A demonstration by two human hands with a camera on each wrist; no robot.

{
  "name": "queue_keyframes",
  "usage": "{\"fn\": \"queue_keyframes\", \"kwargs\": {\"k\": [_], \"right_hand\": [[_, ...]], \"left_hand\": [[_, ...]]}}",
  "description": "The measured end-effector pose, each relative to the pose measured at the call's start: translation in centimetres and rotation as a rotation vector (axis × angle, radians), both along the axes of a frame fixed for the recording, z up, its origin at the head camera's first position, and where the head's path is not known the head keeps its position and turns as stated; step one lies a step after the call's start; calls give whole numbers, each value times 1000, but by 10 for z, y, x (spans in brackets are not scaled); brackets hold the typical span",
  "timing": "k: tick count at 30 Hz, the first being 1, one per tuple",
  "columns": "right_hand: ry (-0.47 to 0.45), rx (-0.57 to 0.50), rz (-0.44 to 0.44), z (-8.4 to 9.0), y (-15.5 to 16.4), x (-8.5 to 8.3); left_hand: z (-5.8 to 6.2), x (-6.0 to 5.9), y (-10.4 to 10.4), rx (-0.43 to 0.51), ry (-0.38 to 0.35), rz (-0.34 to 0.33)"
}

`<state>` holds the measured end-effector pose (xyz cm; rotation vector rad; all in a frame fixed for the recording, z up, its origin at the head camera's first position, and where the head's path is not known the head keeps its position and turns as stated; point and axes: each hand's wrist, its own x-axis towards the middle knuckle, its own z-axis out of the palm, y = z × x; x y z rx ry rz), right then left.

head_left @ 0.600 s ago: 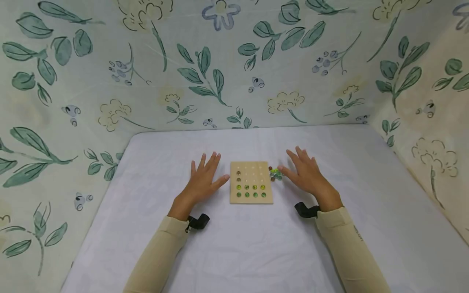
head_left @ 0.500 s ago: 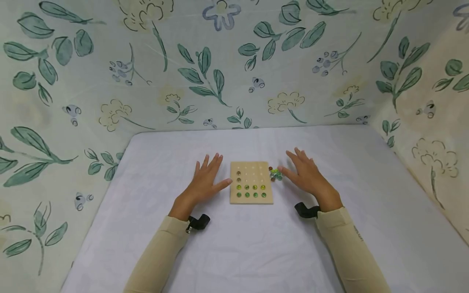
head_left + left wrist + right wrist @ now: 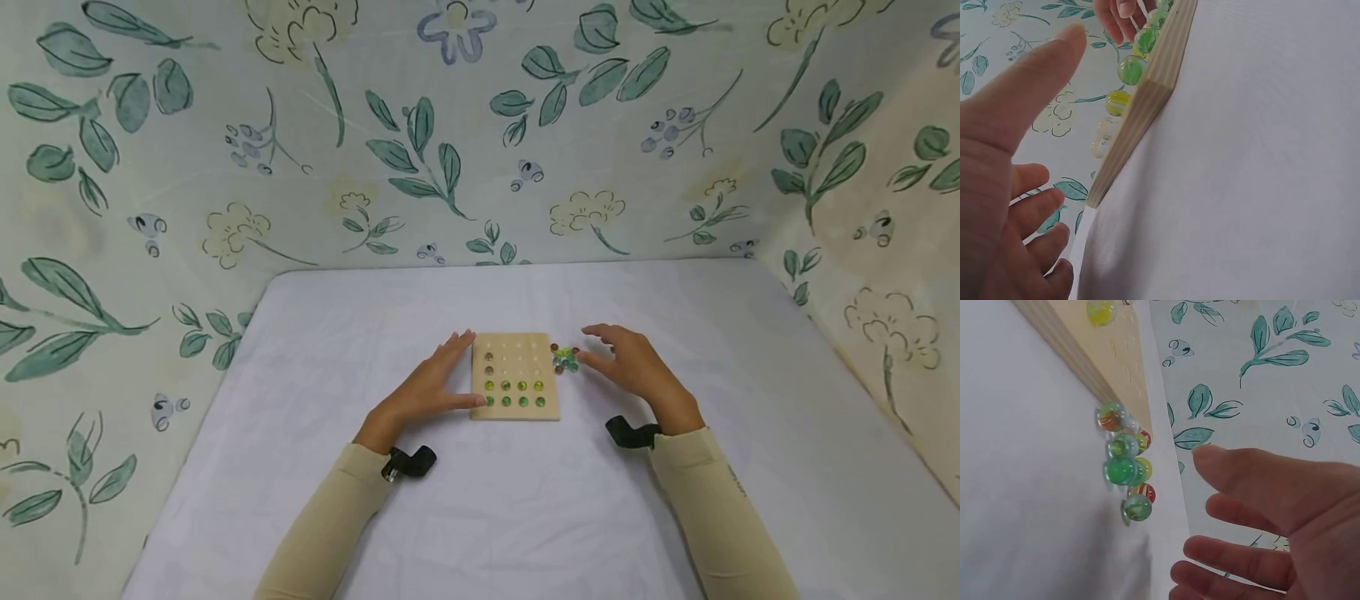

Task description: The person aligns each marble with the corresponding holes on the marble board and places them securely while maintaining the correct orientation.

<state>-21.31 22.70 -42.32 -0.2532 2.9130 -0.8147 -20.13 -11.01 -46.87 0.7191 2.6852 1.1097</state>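
A white table (image 3: 510,517) is carrying everything, with a flowered cloth backdrop (image 3: 480,125) standing behind its far edge. Near the table's middle a square wooden board (image 3: 514,375) is lying flat, pale and drilled with rows of shallow holes; green and yellow marbles are filling its two nearest rows, and two darker ones are sitting along its left side. The left hand (image 3: 427,392) is lying open against the board's left edge, fingers straight, thumb touching the near corner. The right hand (image 3: 636,367) is hovering relaxed and empty, apparently just short of touching a small cluster of loose marbles (image 3: 564,357) beside the board's right edge.
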Motion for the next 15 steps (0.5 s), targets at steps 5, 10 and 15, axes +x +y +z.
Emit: {"fn": "queue_keyframes", "kwargs": {"k": [5,10,15], "right_hand": [[3,-13,5,-3,3,-2],[0,-17,7,-6,4,-3],[-7,-27,8,-9,6,-5]], "left_hand": [[-5,1,0,39,-33,17],[-10,1,-2,39,-28,-7],[-10,0,-2,-38,25,-86]]}}
